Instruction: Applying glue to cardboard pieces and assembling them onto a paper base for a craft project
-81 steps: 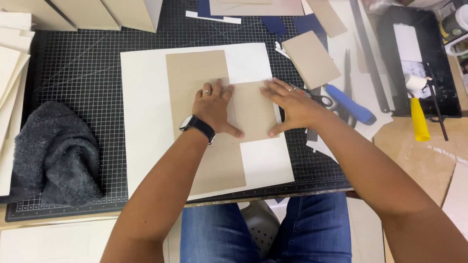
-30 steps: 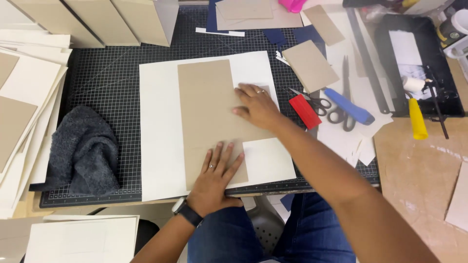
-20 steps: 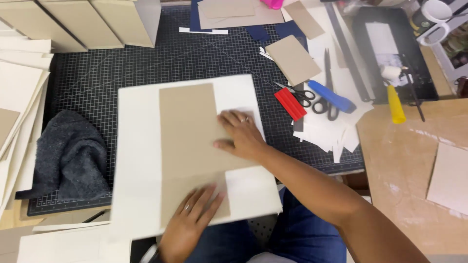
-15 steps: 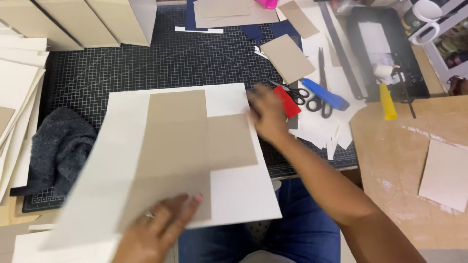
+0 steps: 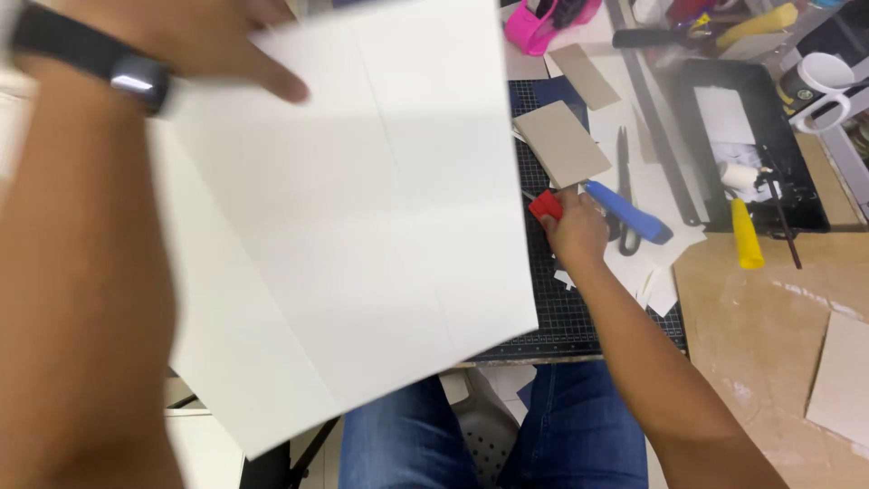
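My left hand (image 5: 204,36), with a dark watch on its wrist, holds a large white sheet (image 5: 362,208) raised close to the camera. The sheet's plain white side faces me and hides most of the black cutting mat (image 5: 566,312). The brown board panels seen on it before are out of sight. My right hand (image 5: 577,234) reaches to the right of the sheet and closes on a small red tool (image 5: 546,206) lying on the mat beside blue-handled scissors (image 5: 629,215).
A loose brown board piece (image 5: 566,143) lies beyond the red tool. Farther right are a yellow-handled tool (image 5: 744,234), a black tray (image 5: 769,195), a white mug (image 5: 819,77) and a pink tape dispenser (image 5: 534,25). Brown paper (image 5: 778,353) covers the right table.
My left hand has lifted the white sheet off the mat and turned it over toward me. My right hand left the sheet and moved right onto the red tool.
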